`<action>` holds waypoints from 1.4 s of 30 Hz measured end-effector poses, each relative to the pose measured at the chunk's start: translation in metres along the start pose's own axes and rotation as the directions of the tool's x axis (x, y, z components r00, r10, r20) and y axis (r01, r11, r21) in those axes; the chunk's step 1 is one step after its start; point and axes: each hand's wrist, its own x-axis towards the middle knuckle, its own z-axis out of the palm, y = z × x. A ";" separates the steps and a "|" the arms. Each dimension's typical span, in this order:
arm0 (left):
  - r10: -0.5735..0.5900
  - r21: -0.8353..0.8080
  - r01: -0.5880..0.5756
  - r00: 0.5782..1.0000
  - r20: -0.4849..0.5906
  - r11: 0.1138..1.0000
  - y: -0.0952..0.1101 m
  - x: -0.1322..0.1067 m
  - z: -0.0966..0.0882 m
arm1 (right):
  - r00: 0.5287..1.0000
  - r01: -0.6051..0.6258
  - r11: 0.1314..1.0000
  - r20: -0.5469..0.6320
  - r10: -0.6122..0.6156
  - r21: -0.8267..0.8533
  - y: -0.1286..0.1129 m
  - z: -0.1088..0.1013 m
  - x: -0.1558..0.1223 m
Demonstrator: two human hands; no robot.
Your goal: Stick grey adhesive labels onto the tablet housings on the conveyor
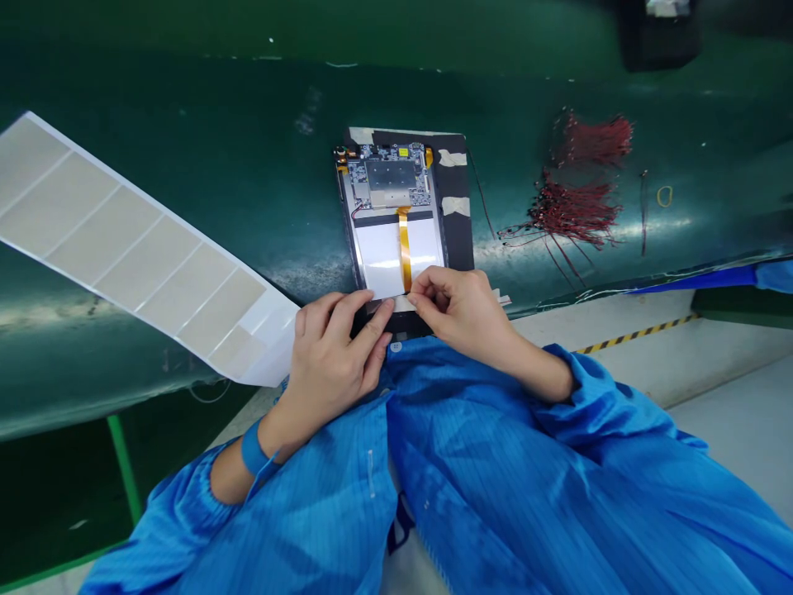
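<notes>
An opened tablet [404,246] with a bare circuit board [391,175] and an orange flat ribbon cable [405,252] lies on a black pad [457,235] in front of me. Across its near edge runs a small pale adhesive sticker [404,304]. My left hand [338,343] has its fingers curled, thumb and fingertips closed at the sticker's left part. Thumb and forefinger of my right hand [464,310] pinch at its right end, by the cable's lower end. The fingertips partly cover the sticker.
A white backing sheet of beige stickers [142,248] reaches from the left to my left hand. Two bundles of thin red wires [576,211] lie on the green bench [248,165] at right, with a yellow rubber band [665,197]. A black object [660,41] stands at the far right.
</notes>
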 end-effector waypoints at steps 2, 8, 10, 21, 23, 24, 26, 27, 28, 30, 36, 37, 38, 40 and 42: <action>0.003 0.002 -0.003 1.000 0.009 1.000 0.000 0.000 -0.001 | 1.000 0.000 1.000 0.010 0.000 -0.011 -0.001 -0.001 0.001; 0.003 0.001 -0.003 1.000 0.009 1.000 0.000 -0.001 -0.001 | 0.999 -0.030 0.999 0.032 0.030 -0.020 -0.004 -0.002 0.002; 0.002 0.006 -0.002 1.000 0.005 1.000 0.001 -0.001 -0.001 | 0.999 -0.030 0.999 0.028 0.030 -0.025 -0.004 -0.002 0.002; 0.015 0.001 -0.015 1.000 -0.011 1.000 -0.001 -0.004 -0.001 | 0.996 -0.062 0.987 0.077 0.051 0.150 0.002 -0.005 0.002; 0.014 -0.005 -0.014 1.000 -0.012 1.000 -0.001 -0.005 -0.001 | 0.997 -0.053 0.990 0.065 0.045 0.127 0.002 -0.004 0.002; 0.012 -0.005 -0.012 1.000 -0.010 1.000 -0.001 -0.005 -0.001 | 0.998 -0.046 0.993 0.052 0.041 0.106 0.001 -0.003 0.002; 0.009 0.002 -0.009 1.000 -0.001 1.000 0.000 -0.005 0.000 | 0.999 -0.036 0.997 0.022 0.035 0.069 0.000 -0.001 0.001; 0.009 0.008 -0.009 1.000 0.001 1.000 0.000 -0.004 0.000 | 0.999 -0.037 0.998 0.015 0.036 0.056 0.000 0.000 0.001; 0.010 0.015 -0.010 1.000 0.003 1.000 0.000 -0.004 0.000 | 0.999 -0.041 0.998 0.012 0.040 0.047 -0.001 0.000 0.001; 0.009 0.031 -0.009 1.000 0.004 0.999 0.000 -0.003 0.001 | 0.999 -0.049 0.998 0.017 0.048 0.039 -0.001 0.001 0.001; 0.011 0.052 -0.011 1.000 0.012 0.999 0.000 -0.004 0.003 | 0.999 -0.049 0.999 0.009 0.049 0.019 -0.001 0.000 0.001; 0.012 0.053 -0.012 1.000 0.014 0.999 0.000 -0.004 0.003 | 0.999 -0.046 0.999 0.005 0.046 0.021 -0.002 0.000 0.001; 0.012 0.053 -0.013 1.000 0.017 0.998 -0.001 -0.004 0.003 | 0.999 -0.043 0.999 0.003 0.043 0.025 -0.002 0.000 0.001; 0.010 0.053 -0.011 1.000 0.020 0.999 -0.001 -0.005 0.003 | 0.999 -0.036 0.999 0.000 0.036 0.034 -0.003 0.000 0.001; 0.009 0.054 -0.010 1.000 0.017 0.998 -0.001 -0.005 0.003 | 1.000 -0.031 0.999 -0.004 0.031 0.032 -0.004 0.000 0.001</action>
